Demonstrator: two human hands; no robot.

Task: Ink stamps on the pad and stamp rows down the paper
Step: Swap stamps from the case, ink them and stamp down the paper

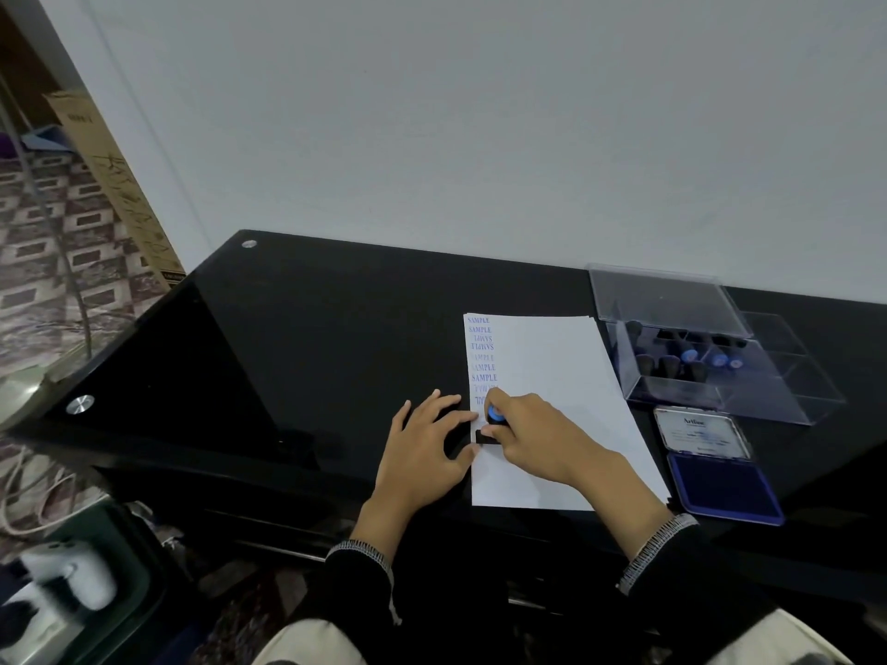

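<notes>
You have one wide-angle view from your head, looking forward and down. It sits close over the black table [297,328], wall beyond. No second view overlaps it.

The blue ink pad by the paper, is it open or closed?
Open. The blue ink pad on the black table has its lid flipped back beyond it, leaving the dark blue inking surface uncovered.

ink pad [725,487] right of paper [552,376], stamp box [696,348] behind.
</notes>
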